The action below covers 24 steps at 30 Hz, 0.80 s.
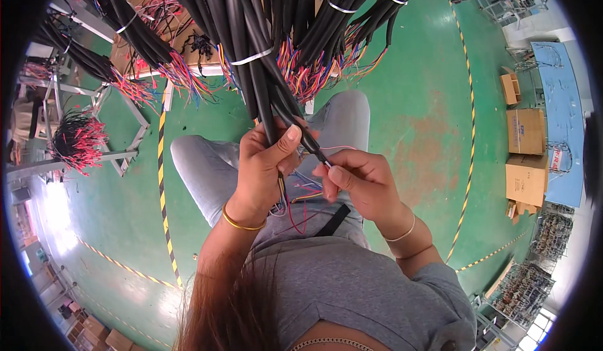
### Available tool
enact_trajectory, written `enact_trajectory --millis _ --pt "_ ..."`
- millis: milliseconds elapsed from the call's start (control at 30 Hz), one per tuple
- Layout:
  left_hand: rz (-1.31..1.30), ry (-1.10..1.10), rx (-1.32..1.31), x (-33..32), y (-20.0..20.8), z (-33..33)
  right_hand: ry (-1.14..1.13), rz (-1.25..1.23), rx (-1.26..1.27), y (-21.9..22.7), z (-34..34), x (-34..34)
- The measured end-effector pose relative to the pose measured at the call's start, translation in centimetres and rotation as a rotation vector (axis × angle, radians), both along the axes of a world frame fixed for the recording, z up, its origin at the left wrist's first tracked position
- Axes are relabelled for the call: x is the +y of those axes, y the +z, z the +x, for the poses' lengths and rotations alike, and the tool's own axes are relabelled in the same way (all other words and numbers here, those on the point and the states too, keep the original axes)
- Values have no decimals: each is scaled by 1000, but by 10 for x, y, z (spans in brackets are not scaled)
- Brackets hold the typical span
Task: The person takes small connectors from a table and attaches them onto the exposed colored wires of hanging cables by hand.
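Thick black cables [235, 24] hang from above in a bundle bound by a white cable tie [252, 57]. My left hand [260, 162] is closed around the lower ends of some of these cables, its thumb on top. At one black cable end [312, 145], thin wires come out of the sheath, and my right hand [364, 181] pinches them between thumb and fingers. A thin pink wire [339, 147] loops above my right hand. Loose wires [304, 191] in red, yellow, blue and white dangle between my hands over my lap. My fingers partly hide the grip points.
More tied black cable bundles [342, 2] hang around, with bare colored wire ends [314, 68]. A stand [125, 156] with red-tipped wires is at the left. Striped yellow-black tape [162, 181] marks the green floor [414, 68]. Cardboard boxes [526, 131] and a blue board [562, 162] are at the right.
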<state>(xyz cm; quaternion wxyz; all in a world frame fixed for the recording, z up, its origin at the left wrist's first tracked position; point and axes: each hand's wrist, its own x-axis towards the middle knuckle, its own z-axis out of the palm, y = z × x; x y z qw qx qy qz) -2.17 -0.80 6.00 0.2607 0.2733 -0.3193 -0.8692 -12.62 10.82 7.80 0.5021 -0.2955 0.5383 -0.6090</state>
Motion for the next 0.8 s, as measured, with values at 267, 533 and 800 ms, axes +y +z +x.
enact_trajectory --millis 267,533,800 --pt "-2 -100 32 0 4 3 18 -77 264 1 7 0" --pt "28 -184 92 -3 7 5 -84 -107 780 14 3 0" --pt "83 -3 -59 -5 14 4 -99 -78 1053 40 -29 -3"
